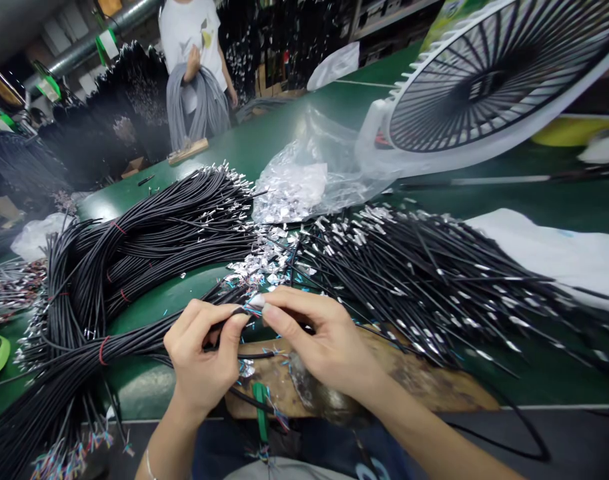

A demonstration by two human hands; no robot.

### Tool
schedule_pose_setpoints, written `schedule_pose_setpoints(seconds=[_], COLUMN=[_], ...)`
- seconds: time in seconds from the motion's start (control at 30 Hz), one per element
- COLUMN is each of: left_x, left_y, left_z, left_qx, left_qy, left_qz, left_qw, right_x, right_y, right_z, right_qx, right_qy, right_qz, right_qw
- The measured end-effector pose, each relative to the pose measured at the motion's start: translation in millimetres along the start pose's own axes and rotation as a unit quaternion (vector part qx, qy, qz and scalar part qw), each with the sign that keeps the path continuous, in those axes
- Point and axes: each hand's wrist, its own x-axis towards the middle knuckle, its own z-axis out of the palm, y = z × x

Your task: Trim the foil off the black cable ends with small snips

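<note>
Just above the near side of the wooden board point(434, 383), you've got both hands together at the end of a black cable point(241, 310). Your left hand point(201, 353) grips the dark sheath between thumb and forefinger; your right hand point(321, 340) pinches the coloured wires point(255, 309) and a white bit at their base, the fingertips of both hands almost meeting. Exactly how the right fingertips sit on the strands, I can't tell; they cover them.

The step in hand looks like dressing that stripped end. The next move seems to call for a steady left pinch and a light, precise right one, so no thin strand gets bent or torn.

Now, the room around you! Dead ahead, foil scraps point(264, 257) crowd right up near your knuckles. To your left runs the tied cable bundle point(134, 340), close by your wrist; to your right, the loose cable pile point(409, 287) fans out past your hand, ends jutting. Straight up is your freest path. Low down, mind the table's front edge point(559, 405) beneath your right forearm, and the green strip point(261, 410) hanging over the board's near rim.
</note>
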Motion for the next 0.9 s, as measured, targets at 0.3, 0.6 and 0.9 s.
schedule_pose_setpoints(seconds=[0.3,0.6,0.9], left_x=[0,1,13], left_y=[-4,-7,-3], left_z=[-4,-7,-12], left_qx=[0.095,0.078,0.01], left_qy=[-0.019,-0.023,-0.145], left_qz=[0.07,0.049,-0.073], left_qw=[0.993,0.995,0.987], right_x=[0,-2,-4], right_y=[1,-1,0], right_z=[2,1,1], right_qx=[-0.008,-0.068,-0.076], right_qy=[0.022,0.046,0.048], right_qz=[0.008,-0.031,-0.05], right_qw=[1.0,0.996,0.995])
